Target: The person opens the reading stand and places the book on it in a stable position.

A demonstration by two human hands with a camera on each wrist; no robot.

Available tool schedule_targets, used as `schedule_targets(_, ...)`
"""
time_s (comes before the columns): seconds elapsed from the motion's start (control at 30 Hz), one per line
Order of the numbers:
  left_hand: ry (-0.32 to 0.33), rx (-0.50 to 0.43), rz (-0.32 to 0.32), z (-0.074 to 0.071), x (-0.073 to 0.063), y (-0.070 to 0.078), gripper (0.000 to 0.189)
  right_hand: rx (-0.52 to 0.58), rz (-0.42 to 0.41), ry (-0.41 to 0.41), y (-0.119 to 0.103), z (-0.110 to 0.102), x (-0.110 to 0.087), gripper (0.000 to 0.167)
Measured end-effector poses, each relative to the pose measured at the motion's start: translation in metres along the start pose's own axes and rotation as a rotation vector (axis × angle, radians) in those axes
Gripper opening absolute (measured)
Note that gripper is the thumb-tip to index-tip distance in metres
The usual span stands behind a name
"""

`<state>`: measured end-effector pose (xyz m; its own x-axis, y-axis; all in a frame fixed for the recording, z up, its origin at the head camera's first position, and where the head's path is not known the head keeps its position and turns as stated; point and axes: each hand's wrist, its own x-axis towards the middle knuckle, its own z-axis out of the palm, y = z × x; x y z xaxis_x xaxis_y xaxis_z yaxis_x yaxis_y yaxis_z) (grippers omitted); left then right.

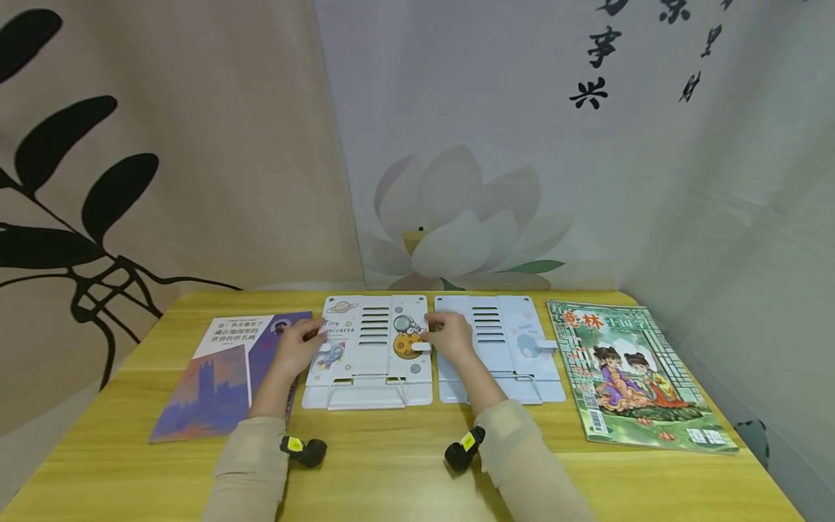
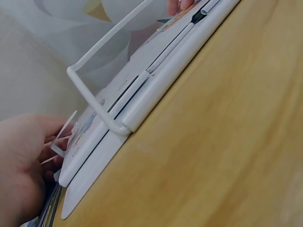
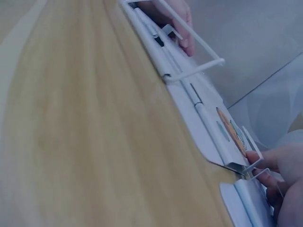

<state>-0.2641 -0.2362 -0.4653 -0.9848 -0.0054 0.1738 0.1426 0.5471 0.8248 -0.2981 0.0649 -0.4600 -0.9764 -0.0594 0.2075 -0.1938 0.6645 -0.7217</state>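
Note:
In the head view a white book stand [image 1: 375,362] with an astronaut and planet print lies flat on the table, slots down its middle. My left hand [image 1: 298,349] grips its left edge, thumb and fingers beside the small white page clip. At the opposite edge, my right hand [image 1: 453,335] pinches the board by its other clip [image 1: 421,346]. The left wrist view shows a white wire ledge [image 2: 92,101] standing out from the front of the stand. Fingertips of the left hand [image 2: 26,161] are partly hidden behind the board's edge.
A second white book stand [image 1: 522,326] lies just right of the first, partly under my right forearm. On the left is a purple book [image 1: 209,384]; a green illustrated magazine [image 1: 642,384] lies at the right. A printed curtain [image 1: 457,109] hangs behind the wooden table [image 1: 385,478].

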Motion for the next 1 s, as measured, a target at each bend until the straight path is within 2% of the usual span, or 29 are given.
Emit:
schedule_targets(0.2, 0.027, -0.031, -0.022, 0.001, -0.001, -0.002, 0.043, 0.110, -0.008, 0.015, -0.001, 0.000, -0.001, 0.041)
schedule_targets(0.4, 0.114, -0.056, -0.003, 0.004, 0.000, -0.002, 0.047, 0.236, -0.037, 0.035, -0.002, 0.000, -0.005, 0.044)
schedule_targets(0.67, 0.199, -0.117, 0.043, 0.001, 0.002, 0.010, 0.056, 0.270, -0.052, 0.102, -0.009, -0.003, -0.010, 0.053)
schedule_targets(0.83, 0.259, -0.105, 0.071, -0.001, 0.001, 0.019, 0.061, 0.293, -0.100, 0.139, -0.014, -0.007, -0.014, 0.057)
schedule_targets(1.0, 0.280, -0.093, 0.110, -0.004, -0.002, 0.025, 0.064, 0.335, -0.123, 0.160, -0.018, -0.011, -0.018, 0.058)
